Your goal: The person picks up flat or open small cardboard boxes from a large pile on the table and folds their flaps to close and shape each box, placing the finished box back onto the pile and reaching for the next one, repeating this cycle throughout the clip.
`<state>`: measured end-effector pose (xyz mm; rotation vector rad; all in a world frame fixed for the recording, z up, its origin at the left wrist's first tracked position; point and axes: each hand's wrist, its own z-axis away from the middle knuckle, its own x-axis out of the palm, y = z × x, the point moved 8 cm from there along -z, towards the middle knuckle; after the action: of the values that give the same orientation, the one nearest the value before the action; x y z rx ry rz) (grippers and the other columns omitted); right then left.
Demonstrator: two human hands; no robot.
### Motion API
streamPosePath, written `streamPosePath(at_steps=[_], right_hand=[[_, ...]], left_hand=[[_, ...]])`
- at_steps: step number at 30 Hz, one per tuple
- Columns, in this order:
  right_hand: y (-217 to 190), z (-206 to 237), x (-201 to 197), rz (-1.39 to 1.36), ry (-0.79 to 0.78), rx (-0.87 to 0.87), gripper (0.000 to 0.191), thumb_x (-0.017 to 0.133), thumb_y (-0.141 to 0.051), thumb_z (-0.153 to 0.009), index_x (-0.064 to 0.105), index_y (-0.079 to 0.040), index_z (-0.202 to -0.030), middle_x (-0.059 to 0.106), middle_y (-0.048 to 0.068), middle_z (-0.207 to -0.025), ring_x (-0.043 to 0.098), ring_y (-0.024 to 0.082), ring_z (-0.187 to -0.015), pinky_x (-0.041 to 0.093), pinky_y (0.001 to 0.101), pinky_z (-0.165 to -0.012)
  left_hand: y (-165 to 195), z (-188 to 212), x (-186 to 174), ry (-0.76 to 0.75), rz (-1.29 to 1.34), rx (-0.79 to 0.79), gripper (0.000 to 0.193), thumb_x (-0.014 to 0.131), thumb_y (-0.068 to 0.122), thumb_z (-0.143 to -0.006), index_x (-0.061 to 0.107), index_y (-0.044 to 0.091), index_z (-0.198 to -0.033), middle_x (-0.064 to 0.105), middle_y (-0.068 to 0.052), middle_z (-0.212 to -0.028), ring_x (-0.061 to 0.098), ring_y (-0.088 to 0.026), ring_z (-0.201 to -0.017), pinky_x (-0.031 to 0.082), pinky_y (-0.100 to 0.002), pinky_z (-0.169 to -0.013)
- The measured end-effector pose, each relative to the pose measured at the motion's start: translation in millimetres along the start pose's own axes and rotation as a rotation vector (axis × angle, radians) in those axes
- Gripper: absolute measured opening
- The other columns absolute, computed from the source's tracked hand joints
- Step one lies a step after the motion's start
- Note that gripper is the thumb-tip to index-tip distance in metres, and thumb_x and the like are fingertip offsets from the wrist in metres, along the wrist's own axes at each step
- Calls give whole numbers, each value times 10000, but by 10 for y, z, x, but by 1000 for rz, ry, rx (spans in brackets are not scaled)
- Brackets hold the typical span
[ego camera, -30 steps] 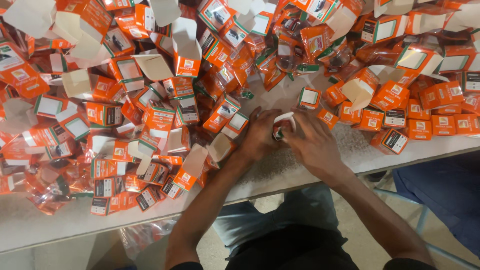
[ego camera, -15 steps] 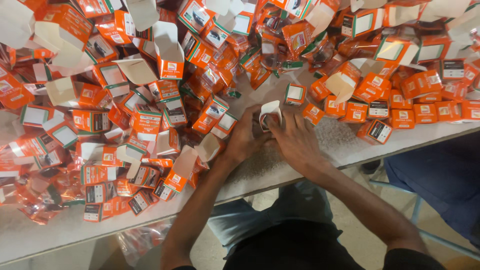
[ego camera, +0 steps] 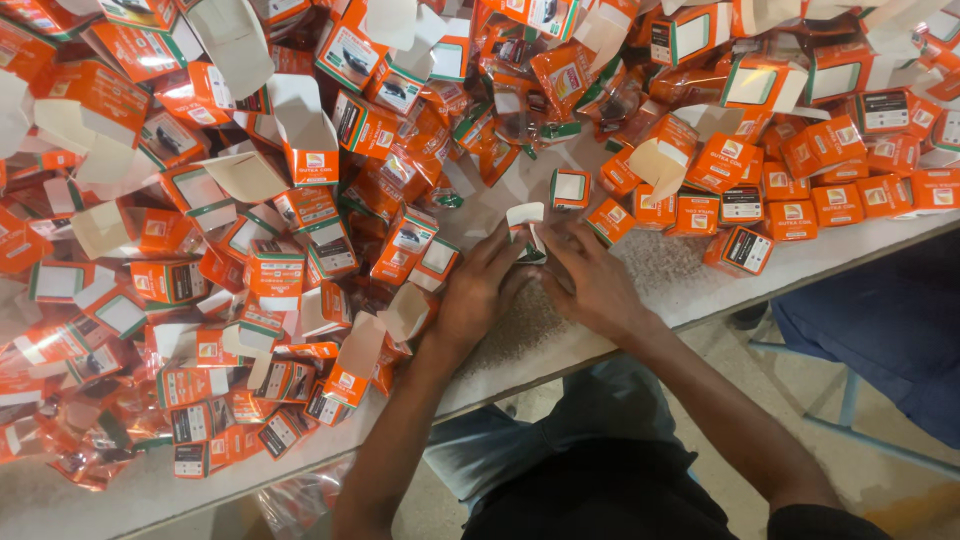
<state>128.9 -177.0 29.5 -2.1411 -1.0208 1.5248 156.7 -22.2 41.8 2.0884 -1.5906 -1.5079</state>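
Two hands point(ego camera: 540, 285) around open-flapped carton point(ego camera: 526, 232)

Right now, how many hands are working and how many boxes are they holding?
Hands: 2, left hand and right hand
small open box held by both: 1
Total: 3
The heaped orange boxes are too many to count.

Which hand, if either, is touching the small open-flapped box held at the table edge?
Touching, both: head view shows left hand and right hand fingers closed around the small box.
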Motion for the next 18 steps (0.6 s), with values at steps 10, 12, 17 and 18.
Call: streamPosePath(at_steps=[10,12,17,18], right_hand=[[-197,-106,-5,265,-25,-115,656,762,-223,-857,504,-107,-1449,591,171,-1275,658,397,-1087,572,485,-806],[-189,-99,-2,251,-7,-113,641,759,-223,-868,494,-115,-1442,587,174,-1299,657,400,-1096,572,479,-803],[-149,-104,-76,87,20,-152,680,745,-187,-879,481,-97,-1498,576,136,-1323,663,371,-1109,578,445,-805],[-113,-109,-52,91,-34,-117,668,748,-187,-873,494,-115,-1486,572,135,-1307,671,340,-1076,582,435,-789]], left_hand=[[-130,1,-7,28,38,-50,568,859,161,-858,624,52,-1364,641,-219,-1350,665,-364,-1206,573,-412,-1003],[-128,4,3,-6,73,-87,579,847,154,-866,599,56,-1380,657,-205,-1333,667,-364,-1206,569,-417,-1002],[-39,-91,-39,-51,123,-102,605,847,165,-862,576,69,-1395,661,-194,-1311,670,-364,-1202,571,-423,-996],[0,-100,-55,-45,96,-88,597,850,167,-866,586,68,-1392,655,-195,-1321,669,-364,-1202,572,-423,-997]])
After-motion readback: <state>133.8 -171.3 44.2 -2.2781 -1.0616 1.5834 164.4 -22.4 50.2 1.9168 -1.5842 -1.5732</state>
